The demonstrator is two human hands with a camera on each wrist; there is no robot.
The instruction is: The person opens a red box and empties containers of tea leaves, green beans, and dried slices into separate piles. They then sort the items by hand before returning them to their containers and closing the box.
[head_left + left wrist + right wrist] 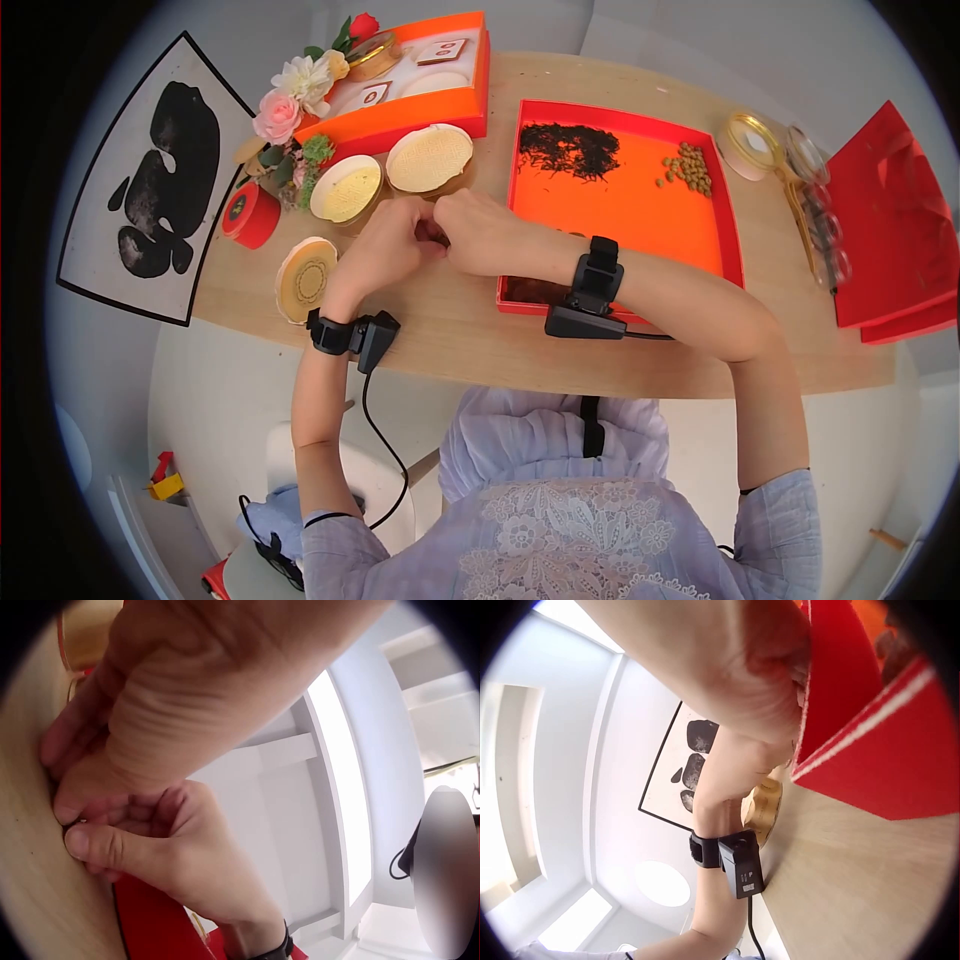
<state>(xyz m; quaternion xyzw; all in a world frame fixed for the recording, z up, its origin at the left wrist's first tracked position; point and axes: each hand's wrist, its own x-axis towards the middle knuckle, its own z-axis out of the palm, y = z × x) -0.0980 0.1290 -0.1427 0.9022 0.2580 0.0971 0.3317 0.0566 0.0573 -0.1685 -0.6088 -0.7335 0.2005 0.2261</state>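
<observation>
Pinched in the fingertips of both hands, near the centre of the head frame: a small dark piece [73,824], better seen at the lower left of the left wrist frame, close to the wooden table [470,350]. Too small and covered to tell its kind, or whether touching the wood. Clamped on it from one side with thumb and fingers: the left hand [385,240], just left of centre in the head frame. Clamped likewise from the other side: the right hand [482,232], almost at centre, fingers meeting those opposite.

Just above and left of the hands, standing side by side: a smaller pale cup [347,190] and a wider pale cup [430,160]. Lower left, beside the left wrist: a third cup [307,280]. Right of centre, partly under the right forearm: a red tray [650,230], with dark strands [570,150] at its upper left and brownish nuggets [688,168] at its upper right.

Farther out, at upper left: flowers [300,85] against an orange box [400,115]. At left, a red tin [250,215]; at upper right, a gold-rimmed tin [752,145].
</observation>
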